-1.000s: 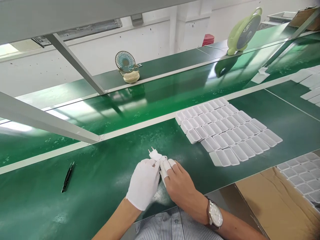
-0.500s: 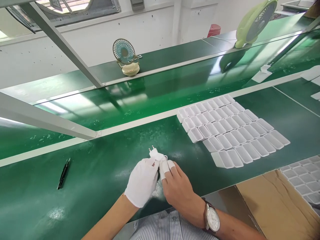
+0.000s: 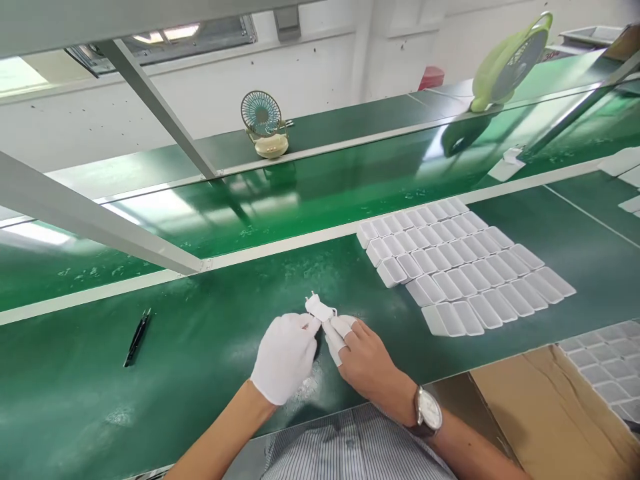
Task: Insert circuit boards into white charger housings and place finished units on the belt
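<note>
A small white two-pin plug adapter (image 3: pixel 320 309) is pinched between my hands just over the green work surface, its metal pins pointing up and away from me. My left hand (image 3: pixel 285 357), in a white glove, is closed on its left side. White finger covers sit on the fingertips of my right hand (image 3: pixel 363 353), which grips the near right side. A short dark loop shows by the adapter's right end; what it is I cannot make out. Off to the left, black tweezers (image 3: pixel 137 338) lie on the green work surface (image 3: pixel 200 373).
Rows of open white plastic housings (image 3: pixel 465 267) stand to the right. Behind a pale rail runs a green conveyor belt (image 3: pixel 320 193) carrying a white piece (image 3: pixel 507 165). A small fan (image 3: pixel 262 115) and a green fan (image 3: pixel 510 67) stand beyond it. Brown cardboard (image 3: pixel 545 407) lies lower right.
The adapter has turned between my fingers, so its broad white face shows more and its pins less. Both hands stay close together. The whole view has shifted slightly.
</note>
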Tool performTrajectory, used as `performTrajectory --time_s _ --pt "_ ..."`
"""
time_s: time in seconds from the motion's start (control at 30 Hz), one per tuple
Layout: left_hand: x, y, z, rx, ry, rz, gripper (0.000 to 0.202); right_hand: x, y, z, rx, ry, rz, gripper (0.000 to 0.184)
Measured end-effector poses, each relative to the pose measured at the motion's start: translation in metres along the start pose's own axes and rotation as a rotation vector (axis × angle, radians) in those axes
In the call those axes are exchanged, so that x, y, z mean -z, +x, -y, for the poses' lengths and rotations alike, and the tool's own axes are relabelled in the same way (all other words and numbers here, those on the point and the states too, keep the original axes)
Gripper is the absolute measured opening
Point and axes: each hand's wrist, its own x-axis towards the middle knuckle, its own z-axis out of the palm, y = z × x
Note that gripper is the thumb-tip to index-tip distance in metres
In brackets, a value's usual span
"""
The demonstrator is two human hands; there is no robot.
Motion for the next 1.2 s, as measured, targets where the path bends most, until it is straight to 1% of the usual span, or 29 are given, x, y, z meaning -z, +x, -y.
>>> performTrajectory --time_s 0.07,0.1,0.13,0.17,0.2,0.23,0.27,0.3,0.33,0.4,0.47,0.57,0.63,0.73,0.87,0.97,1.03,1.1,1.2 --pt "0.007 0.003 0.004 0.027 -0.080 -0.120 0.025 0.002 -0.001 -0.009 -0.116 0.116 -0.040 0.020" --pt "0.010 0.007 0.007 0.030 -0.114 -0.184 0.031 0.003 -0.001 -0.012 -0.193 0.164 -0.056 0.025" --pt "0.012 0.010 0.009 0.009 -0.147 -0.223 0.044 0.003 -0.001 -0.016 -0.262 0.200 -0.063 0.034" --pt "0.012 0.015 0.012 -0.035 -0.185 -0.224 0.059 0.003 -0.001 -0.019 -0.310 0.228 -0.058 0.043" --pt "0.012 0.019 0.015 -0.093 -0.234 -0.196 0.071 0.003 0.000 -0.021 -0.333 0.251 -0.042 0.050" --pt "0.010 0.023 0.017 -0.145 -0.299 -0.161 0.077 0.002 0.001 -0.023 -0.340 0.275 -0.013 0.055" --pt "0.007 0.027 0.020 -0.170 -0.374 -0.132 0.077 0.001 0.001 -0.025 -0.343 0.302 0.025 0.059" --pt "0.003 0.029 0.021 -0.160 -0.449 -0.120 0.075 0.000 0.002 -0.026 -0.344 0.331 0.061 0.062" --pt "-0.001 0.030 0.023 -0.120 -0.514 -0.133 0.071 -0.001 0.003 -0.027 -0.346 0.358 0.091 0.062" --pt "-0.010 0.028 0.025 -0.006 -0.604 -0.194 0.062 -0.001 0.005 -0.027 -0.349 0.393 0.124 0.061" --pt "-0.019 0.025 0.026 0.066 -0.648 -0.254 0.057 -0.001 0.007 -0.026 -0.351 0.402 0.128 0.057" --pt "-0.028 0.020 0.026 0.102 -0.689 -0.316 0.054 -0.002 0.008 -0.024 -0.345 0.398 0.128 0.052" --pt "-0.032 0.019 0.027 0.125 -0.738 -0.327 0.053 -0.004 0.009 -0.023 -0.329 0.411 0.128 0.048" --pt "-0.038 0.017 0.030 0.163 -0.846 -0.303 0.053 -0.006 0.009 -0.023 -0.302 0.433 0.119 0.044" --pt "-0.043 0.015 0.032 0.200 -0.926 -0.282 0.053 -0.005 0.010 -0.024 -0.244 0.378 0.165 0.040" --pt "-0.044 0.015 0.032 0.207 -0.937 -0.278 0.053 -0.003 0.010 -0.025 -0.139 0.239 0.188 0.038" --pt "-0.044 0.015 0.032 0.213 -0.930 -0.273 0.052 -0.002 0.010 -0.026 -0.095 0.147 0.194 0.037" --pt "-0.043 0.014 0.031 0.212 -0.926 -0.276 0.052 -0.001 0.009 -0.026 -0.093 0.128 0.203 0.039" --pt "-0.043 0.013 0.031 0.209 -0.915 -0.288 0.052 -0.004 0.003 -0.028 -0.178 0.223 0.190 0.049"
